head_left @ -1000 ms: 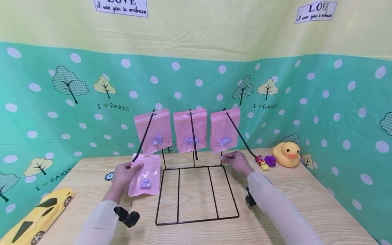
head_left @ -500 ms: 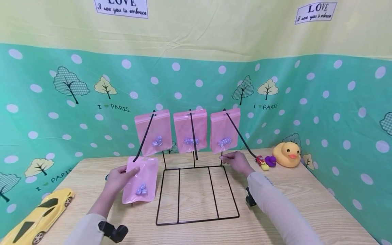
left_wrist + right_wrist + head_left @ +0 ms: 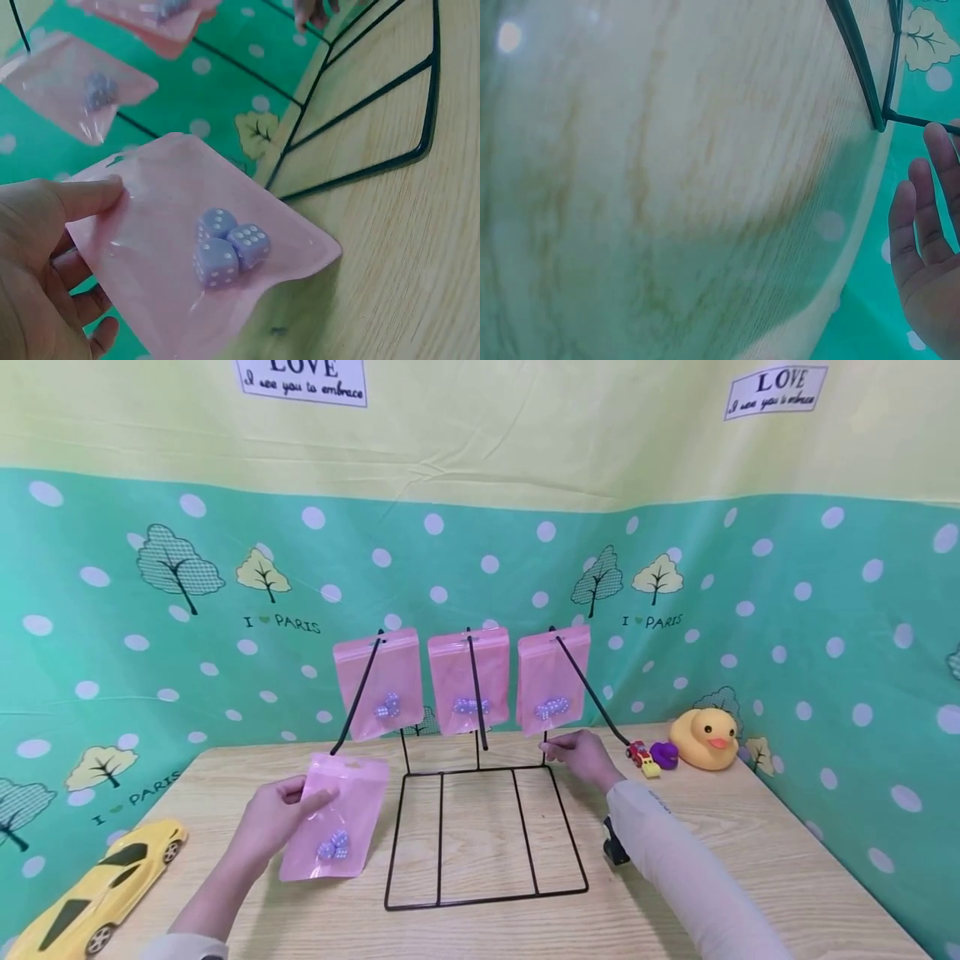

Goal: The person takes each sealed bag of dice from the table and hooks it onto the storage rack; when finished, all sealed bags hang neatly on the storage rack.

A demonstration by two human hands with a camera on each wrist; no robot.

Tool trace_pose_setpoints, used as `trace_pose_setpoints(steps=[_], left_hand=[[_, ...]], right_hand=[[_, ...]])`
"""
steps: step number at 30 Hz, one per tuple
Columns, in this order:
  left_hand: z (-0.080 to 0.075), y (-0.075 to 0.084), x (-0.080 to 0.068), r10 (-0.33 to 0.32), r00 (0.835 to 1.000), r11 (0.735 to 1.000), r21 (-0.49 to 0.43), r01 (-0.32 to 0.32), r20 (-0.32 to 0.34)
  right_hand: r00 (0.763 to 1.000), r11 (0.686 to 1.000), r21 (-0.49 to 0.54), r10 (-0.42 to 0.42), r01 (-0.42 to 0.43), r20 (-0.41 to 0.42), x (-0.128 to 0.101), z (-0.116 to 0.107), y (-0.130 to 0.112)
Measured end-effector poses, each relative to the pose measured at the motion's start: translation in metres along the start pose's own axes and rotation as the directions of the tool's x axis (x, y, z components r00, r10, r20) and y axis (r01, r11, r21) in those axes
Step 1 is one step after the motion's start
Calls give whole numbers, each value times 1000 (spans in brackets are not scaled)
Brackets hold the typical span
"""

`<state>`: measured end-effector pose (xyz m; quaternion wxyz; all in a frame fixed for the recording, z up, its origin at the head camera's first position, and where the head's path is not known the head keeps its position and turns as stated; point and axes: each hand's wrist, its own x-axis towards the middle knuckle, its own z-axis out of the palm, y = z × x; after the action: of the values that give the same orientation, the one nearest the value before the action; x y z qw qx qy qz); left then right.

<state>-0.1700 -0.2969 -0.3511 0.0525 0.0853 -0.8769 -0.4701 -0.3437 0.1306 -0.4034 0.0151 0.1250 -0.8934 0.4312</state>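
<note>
Head view: the left hand [image 3: 273, 814] pinches the pink pouch of dice [image 3: 333, 831], which since a second ago has come off the left hook and lower, toward the worktop's [image 3: 750, 860] left front. The right hand [image 3: 585, 756], fingers loosely curled, steadies the wire rack [image 3: 487, 827] at its back right corner.
</note>
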Motion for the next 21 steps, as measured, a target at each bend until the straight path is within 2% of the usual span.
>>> trace_pose_setpoints(steps=[6,12,21], left_hand=[[2,15,-16,122,991,992,-35,-120,47],[3,32,-34,170,981,983,-93,-161,91],[-4,55,-57,245,969,969,20,-246,23]], right_hand=[[1000,1000,15,2,-2,1,0,-1,1],[1000,1000,21,-4,4,4,-1,-1,0],[1000,1000,6,-13,13,1,-2,-1,-2]])
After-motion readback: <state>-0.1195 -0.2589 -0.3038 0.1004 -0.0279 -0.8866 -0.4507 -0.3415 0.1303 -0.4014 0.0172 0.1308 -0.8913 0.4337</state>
